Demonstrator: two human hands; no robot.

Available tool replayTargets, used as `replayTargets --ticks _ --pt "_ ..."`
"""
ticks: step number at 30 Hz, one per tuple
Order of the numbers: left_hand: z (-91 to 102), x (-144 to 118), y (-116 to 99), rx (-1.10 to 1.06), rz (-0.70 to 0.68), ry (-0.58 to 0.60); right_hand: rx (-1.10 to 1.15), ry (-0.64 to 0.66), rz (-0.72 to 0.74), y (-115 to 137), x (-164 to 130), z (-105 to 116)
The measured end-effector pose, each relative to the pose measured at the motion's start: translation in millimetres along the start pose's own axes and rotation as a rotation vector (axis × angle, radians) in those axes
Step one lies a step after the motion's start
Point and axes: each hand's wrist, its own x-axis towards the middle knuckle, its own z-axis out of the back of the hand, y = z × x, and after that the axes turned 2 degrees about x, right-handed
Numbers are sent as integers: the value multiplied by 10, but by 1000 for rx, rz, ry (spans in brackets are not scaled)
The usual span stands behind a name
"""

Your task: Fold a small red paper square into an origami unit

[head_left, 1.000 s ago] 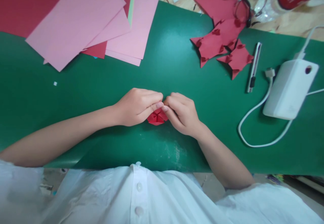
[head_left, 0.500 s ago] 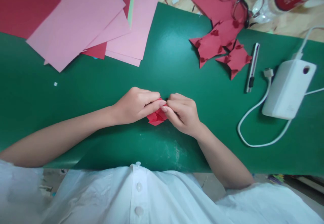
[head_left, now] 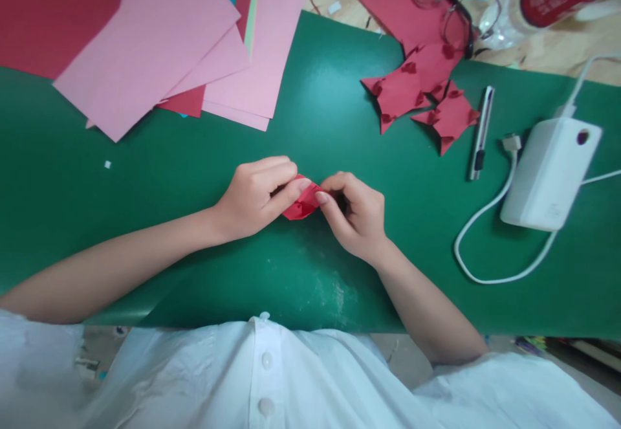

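Note:
A small piece of folded red paper (head_left: 301, 208) is held between my two hands, above the green mat. My left hand (head_left: 264, 195) is closed on its left side, the thumb lying over the upper face. With thumb and forefinger, my right hand (head_left: 353, 212) pinches the paper's right corner. Folds and creases show on the face turned to me; its far side is hidden by my fingers. Beyond my right hand lie several folded red paper shapes (head_left: 398, 96) with pointed corners.
Pink paper sheets (head_left: 160, 47) lie at the upper left over red sheets (head_left: 53, 15). On the right are a slim utility knife (head_left: 481, 132) and a white power bank (head_left: 550, 173) with a looped cable. Glasses (head_left: 453, 11) and a bottle (head_left: 548, 2) lie at the upper right.
Both hands have shifted slightly up, away from my body, with the red paper. The thumbs have drawn apart, and the paper is tilted differently, showing more of its upper part.

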Motion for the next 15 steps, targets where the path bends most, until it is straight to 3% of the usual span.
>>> replayTargets --ticks 7,15 --pt "-70 -53 41 13 18 -71 -65 -3 86 -20 18 11" --pt "-8 3 25 -53 -47 -60 129 274 107 -132 95 221"
